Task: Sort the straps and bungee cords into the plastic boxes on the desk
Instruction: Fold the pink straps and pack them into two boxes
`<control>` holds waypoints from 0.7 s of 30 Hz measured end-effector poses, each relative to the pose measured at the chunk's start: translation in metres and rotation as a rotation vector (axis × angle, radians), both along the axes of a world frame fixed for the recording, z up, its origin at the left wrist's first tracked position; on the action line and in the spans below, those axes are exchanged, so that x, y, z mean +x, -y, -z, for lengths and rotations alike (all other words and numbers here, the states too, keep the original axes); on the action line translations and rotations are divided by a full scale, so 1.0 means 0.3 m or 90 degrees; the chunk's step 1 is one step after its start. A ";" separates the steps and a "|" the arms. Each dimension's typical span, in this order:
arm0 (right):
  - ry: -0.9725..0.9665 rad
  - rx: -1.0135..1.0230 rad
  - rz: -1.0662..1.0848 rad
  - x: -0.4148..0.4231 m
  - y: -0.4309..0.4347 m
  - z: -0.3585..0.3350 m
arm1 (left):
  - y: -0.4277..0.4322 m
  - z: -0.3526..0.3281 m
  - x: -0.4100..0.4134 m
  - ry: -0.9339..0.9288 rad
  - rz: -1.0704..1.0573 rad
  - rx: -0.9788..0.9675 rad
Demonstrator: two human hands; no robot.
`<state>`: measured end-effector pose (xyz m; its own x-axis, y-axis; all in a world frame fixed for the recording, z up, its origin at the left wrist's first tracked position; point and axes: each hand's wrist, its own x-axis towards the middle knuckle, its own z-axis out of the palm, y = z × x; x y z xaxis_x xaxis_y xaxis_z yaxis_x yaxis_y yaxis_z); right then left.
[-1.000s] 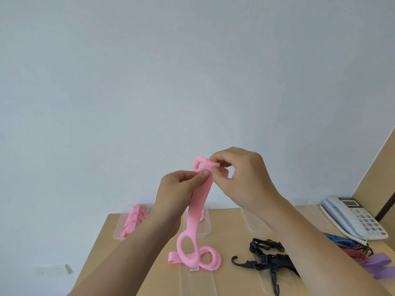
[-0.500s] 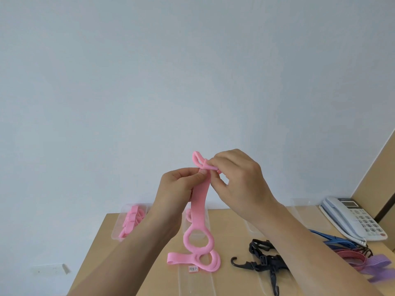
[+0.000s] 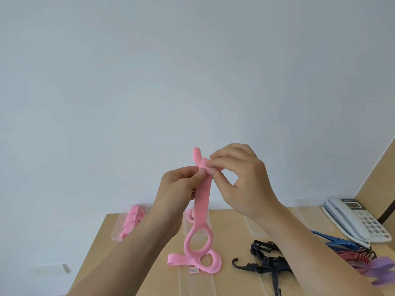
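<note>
A pink silicone strap [image 3: 202, 210] with a ring at its lower end hangs upright above the desk. My left hand [image 3: 177, 189] pinches it near the top, and my right hand [image 3: 241, 178] pinches the folded top end beside it, where a studded tip sticks up. Another pink strap [image 3: 192, 260] lies curled on the desk below. A clear plastic box [image 3: 119, 230] at the back left holds several pink straps. A second clear box [image 3: 186, 223] stands behind the hanging strap. Black hooked straps [image 3: 263, 263] lie right of centre.
Blue, red and purple cords [image 3: 354, 255] are piled at the right, partly behind my right forearm. A white desk phone [image 3: 359, 221] sits at the back right. Clear lids or boxes [image 3: 254, 227] lie on the wooden desk [image 3: 149, 263]. A plain wall fills the background.
My right hand has folded the strap's top end over, and the studded tip now sticks up. The strap's lower ring has lifted slightly off the curled strap.
</note>
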<state>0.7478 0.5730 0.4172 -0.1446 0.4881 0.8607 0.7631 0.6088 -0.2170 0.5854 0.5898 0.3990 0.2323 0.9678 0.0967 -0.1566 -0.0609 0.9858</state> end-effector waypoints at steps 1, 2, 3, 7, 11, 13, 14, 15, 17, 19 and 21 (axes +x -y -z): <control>-0.025 -0.018 0.008 0.003 0.001 -0.003 | 0.000 0.000 0.003 -0.001 -0.002 0.002; -0.054 -0.051 0.016 0.005 0.003 -0.005 | 0.000 0.000 0.006 0.002 -0.007 0.003; -0.093 -0.097 0.025 0.006 0.006 -0.007 | -0.001 0.000 0.007 0.007 -0.013 0.003; -0.311 -0.319 0.019 0.008 0.012 -0.021 | -0.006 -0.001 0.017 0.010 -0.036 0.007; -0.390 -0.382 -0.083 0.025 0.008 -0.034 | -0.002 0.003 0.030 -0.010 -0.039 0.006; -0.374 -0.380 -0.075 0.032 0.008 -0.040 | 0.000 0.003 0.031 -0.015 -0.038 0.001; -0.373 -0.383 -0.073 0.036 0.008 -0.043 | 0.000 0.002 0.031 -0.018 -0.037 0.002; -0.374 -0.386 -0.072 0.040 0.008 -0.044 | 0.001 0.001 0.031 -0.020 -0.037 0.004; -0.376 -0.388 -0.072 0.047 0.003 -0.045 | 0.002 -0.001 0.033 -0.024 -0.038 0.007; -0.377 -0.395 -0.072 0.050 -0.001 -0.047 | 0.002 -0.001 0.033 -0.033 -0.042 0.007; -0.378 -0.414 -0.072 0.052 -0.002 -0.046 | -0.001 0.000 0.033 -0.044 -0.053 0.007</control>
